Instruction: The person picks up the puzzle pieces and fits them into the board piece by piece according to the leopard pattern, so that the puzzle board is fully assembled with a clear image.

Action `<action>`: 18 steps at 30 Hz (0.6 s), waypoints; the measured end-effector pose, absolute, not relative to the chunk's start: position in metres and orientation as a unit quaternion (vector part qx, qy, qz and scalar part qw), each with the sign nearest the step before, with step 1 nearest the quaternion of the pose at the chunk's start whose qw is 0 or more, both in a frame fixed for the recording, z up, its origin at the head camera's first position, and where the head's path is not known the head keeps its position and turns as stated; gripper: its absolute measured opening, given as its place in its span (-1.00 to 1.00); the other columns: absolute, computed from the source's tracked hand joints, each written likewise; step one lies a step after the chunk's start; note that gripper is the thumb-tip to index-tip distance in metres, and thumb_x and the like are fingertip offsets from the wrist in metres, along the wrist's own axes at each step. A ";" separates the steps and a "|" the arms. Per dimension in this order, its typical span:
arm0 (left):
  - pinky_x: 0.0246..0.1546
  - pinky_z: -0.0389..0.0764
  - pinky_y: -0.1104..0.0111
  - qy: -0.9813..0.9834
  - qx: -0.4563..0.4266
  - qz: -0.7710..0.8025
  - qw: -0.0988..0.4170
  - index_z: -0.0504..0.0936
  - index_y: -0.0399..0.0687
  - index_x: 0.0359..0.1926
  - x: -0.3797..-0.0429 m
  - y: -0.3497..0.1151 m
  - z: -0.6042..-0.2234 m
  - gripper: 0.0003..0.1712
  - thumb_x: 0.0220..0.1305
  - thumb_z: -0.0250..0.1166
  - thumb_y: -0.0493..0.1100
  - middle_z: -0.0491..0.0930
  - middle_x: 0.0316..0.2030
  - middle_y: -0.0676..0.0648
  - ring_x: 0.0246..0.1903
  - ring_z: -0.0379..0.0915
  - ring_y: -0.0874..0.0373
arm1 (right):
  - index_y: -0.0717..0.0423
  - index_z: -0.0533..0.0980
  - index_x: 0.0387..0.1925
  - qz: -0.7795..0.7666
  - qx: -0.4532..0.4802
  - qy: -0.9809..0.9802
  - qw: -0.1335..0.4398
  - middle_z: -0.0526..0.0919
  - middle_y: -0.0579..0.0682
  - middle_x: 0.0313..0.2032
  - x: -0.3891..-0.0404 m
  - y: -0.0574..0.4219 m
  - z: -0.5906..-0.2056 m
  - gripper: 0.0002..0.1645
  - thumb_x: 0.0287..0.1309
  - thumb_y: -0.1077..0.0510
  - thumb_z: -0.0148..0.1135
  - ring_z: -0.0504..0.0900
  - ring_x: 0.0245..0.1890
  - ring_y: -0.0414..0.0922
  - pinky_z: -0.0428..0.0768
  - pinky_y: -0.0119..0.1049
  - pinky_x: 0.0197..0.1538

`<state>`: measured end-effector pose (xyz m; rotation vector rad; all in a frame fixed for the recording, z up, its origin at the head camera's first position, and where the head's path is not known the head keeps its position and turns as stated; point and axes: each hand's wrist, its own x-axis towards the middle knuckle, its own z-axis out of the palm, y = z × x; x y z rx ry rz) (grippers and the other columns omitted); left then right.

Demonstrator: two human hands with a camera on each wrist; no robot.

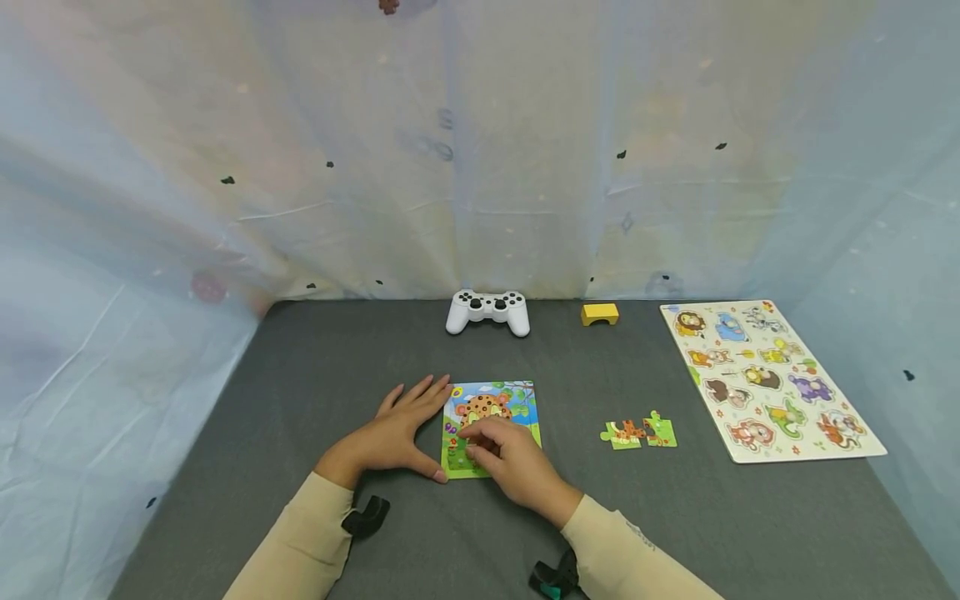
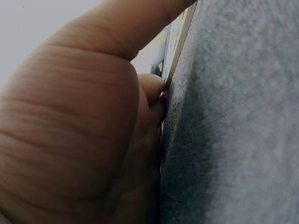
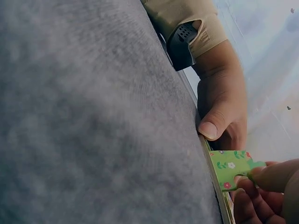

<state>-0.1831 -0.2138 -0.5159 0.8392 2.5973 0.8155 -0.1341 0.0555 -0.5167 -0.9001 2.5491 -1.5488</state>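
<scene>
A small square jigsaw puzzle point(image 1: 528, 400) with a spotted leopard picture lies flat on the dark grey table. My left hand point(image 1: 397, 429) is spread along its left side, the thumb at the lower left corner and the fingertips by the upper left one. Over the puzzle's lower part, my right hand point(image 1: 517, 462) pinches a green flowered puzzle piece point(image 3: 226, 170) between thumb and fingers. In the right wrist view this piece stands tilted up, its edge at the puzzle's border. The left wrist view shows mostly the left palm and thumb point(image 2: 70, 107) beside the tabletop.
Two loose puzzle pieces, one point(image 1: 624, 435) beside the other point(image 1: 661, 430), lie to the right. A large animal board point(image 1: 787, 446) occupies the table's right side. At the back are a white game controller point(image 1: 487, 310) and a yellow arch block point(image 1: 599, 313), before a pale hanging sheet point(image 1: 525, 167).
</scene>
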 end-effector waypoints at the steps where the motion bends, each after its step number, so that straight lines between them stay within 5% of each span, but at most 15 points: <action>1: 0.56 -0.46 -0.22 0.902 0.291 0.284 0.146 -0.01 0.04 0.79 -0.183 -0.214 -0.516 0.61 -0.07 0.66 0.53 -0.18 0.75 0.01 0.70 -0.38 -0.03 | 0.12 0.74 0.12 -0.495 -0.287 0.820 0.013 0.72 -0.17 -0.13 -0.134 0.055 -0.517 -0.74 0.47 0.32 0.40 0.66 -0.26 -0.27 0.69 -0.28 -0.18; 9: 0.56 -0.46 -0.21 0.904 0.288 0.281 0.146 -0.01 0.06 0.79 -0.183 -0.215 -0.517 0.62 -0.08 0.66 0.53 -0.18 0.75 0.03 0.70 -0.39 -0.01 | 0.18 0.71 0.21 -0.425 -0.279 0.861 0.013 0.61 -0.11 -0.13 -0.133 0.049 -0.516 -0.65 0.46 0.29 0.43 0.53 -0.27 -0.27 0.62 -0.28 -0.18; 18: 0.56 -0.47 -0.22 0.902 0.290 0.285 0.147 -0.01 0.04 0.79 -0.183 -0.214 -0.516 0.61 -0.08 0.68 0.50 -0.19 0.75 0.03 0.70 -0.39 -0.02 | 0.20 0.77 0.07 -0.353 -0.291 0.889 0.002 0.48 -0.13 -0.16 -0.131 0.046 -0.515 -0.78 0.47 0.25 0.43 0.47 -0.24 -0.23 0.63 -0.25 -0.12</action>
